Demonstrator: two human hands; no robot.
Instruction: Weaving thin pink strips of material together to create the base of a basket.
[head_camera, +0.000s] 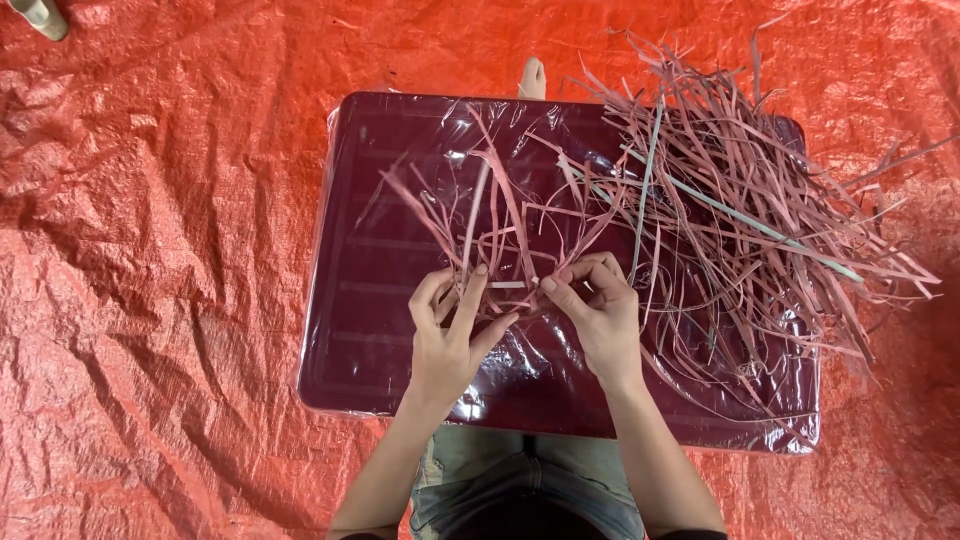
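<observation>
My left hand and my right hand meet over the middle of a dark maroon tray-like table wrapped in clear plastic. Both hands pinch thin pinkish-red strips that fan upward from my fingers. A short pale strip spans between the two hands' fingertips. To the right lies a big loose pile of the same strips, with a few pale green ones mixed in, spilling over the table's right edge.
An orange-red woven tarp covers the ground all around the table. A bare foot tip shows behind the table's far edge, another at the top left corner. My knees in jeans are below.
</observation>
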